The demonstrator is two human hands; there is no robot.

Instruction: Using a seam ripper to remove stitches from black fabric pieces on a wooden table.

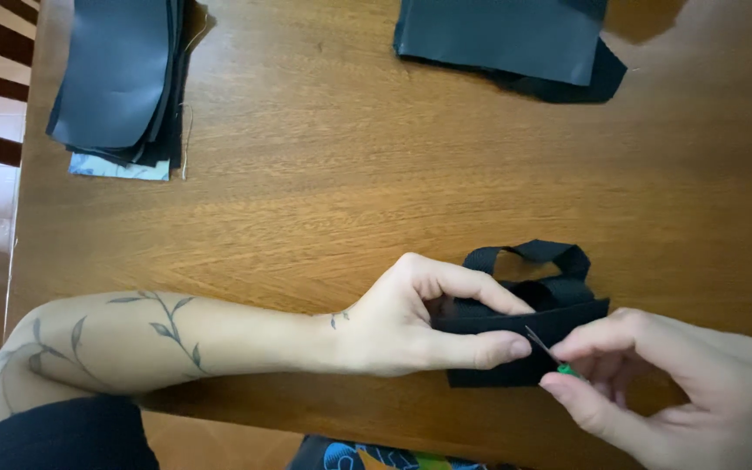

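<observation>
The wooden table (324, 174) spreads out ahead of my hands. Far beyond my left hand lies a stack of dark sheets (124, 78); well past my right hand sits another dark pile (506, 39). Between my hands rests the black fabric piece (493, 372), its strap loop (537, 254) arching just beyond my fingers. My left hand (411, 318) pinches the fabric's folded edge between thumb and fingers. My right hand (663, 383) is pressed together around a thin metal point with a green handle (567, 369), possibly a seam ripper, touching the fabric.
</observation>
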